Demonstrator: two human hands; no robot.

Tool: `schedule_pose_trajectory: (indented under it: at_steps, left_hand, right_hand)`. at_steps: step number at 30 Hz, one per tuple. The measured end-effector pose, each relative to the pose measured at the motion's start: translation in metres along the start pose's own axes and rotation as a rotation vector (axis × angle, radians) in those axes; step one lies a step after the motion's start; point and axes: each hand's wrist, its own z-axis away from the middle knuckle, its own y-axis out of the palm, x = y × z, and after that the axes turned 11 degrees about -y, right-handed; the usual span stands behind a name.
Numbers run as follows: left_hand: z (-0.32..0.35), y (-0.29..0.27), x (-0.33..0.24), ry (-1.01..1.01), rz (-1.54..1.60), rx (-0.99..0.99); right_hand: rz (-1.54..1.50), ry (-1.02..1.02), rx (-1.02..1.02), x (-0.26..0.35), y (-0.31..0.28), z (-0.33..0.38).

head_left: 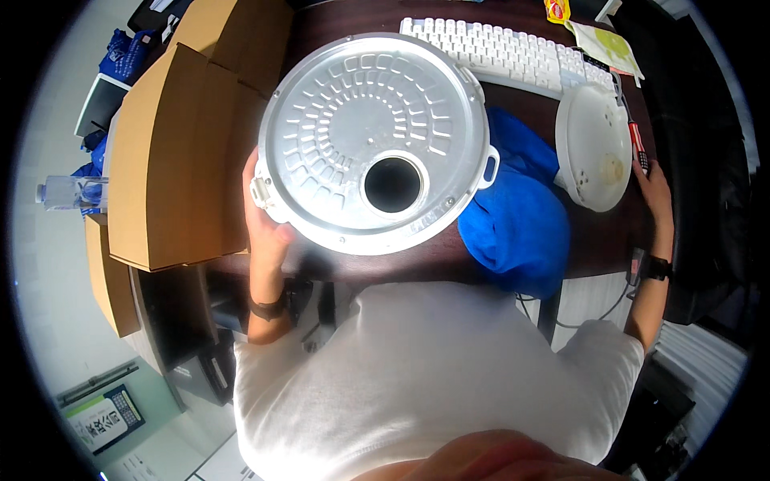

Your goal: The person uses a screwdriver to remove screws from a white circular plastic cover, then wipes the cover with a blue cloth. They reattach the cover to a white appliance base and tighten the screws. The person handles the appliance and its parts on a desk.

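Note:
A round silver metal appliance body (365,120) with slotted vents, a round dark hole and a pale rim is tilted toward me above the table. My left hand (268,236) is closed on its lower left edge, below a small white latch; some of the fingers are hidden behind it. On its right side a white loop handle sticks out. At the far right, my right hand (656,191) has its fingertips closed on the lower end of a red and black screwdriver (635,138). Beside that hand, a round white plastic cover (584,152) with small holes stands tilted.
Blue cloth (517,216) lies between the metal body and the white cover, hanging over the table's front edge. A white keyboard (501,52) is behind. Open cardboard boxes (180,160) rise at the left, with a clear bottle (72,192) beyond. A cable (593,317) hangs at the right.

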Motion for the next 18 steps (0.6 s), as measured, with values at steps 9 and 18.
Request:
schedule_pose_trajectory:
  at_steps: [9, 18]
  left_hand:
    - [0.010, 0.000, 0.013, -0.013, 0.013, 0.092]
    - [0.013, -0.020, 0.025, -0.177, -0.167, 0.221]
  right_hand:
    - [0.221, 0.170, 0.099, 0.017, 0.008, -0.020]
    - [-0.608, 0.455, -0.238, 0.029, -0.034, 0.023]
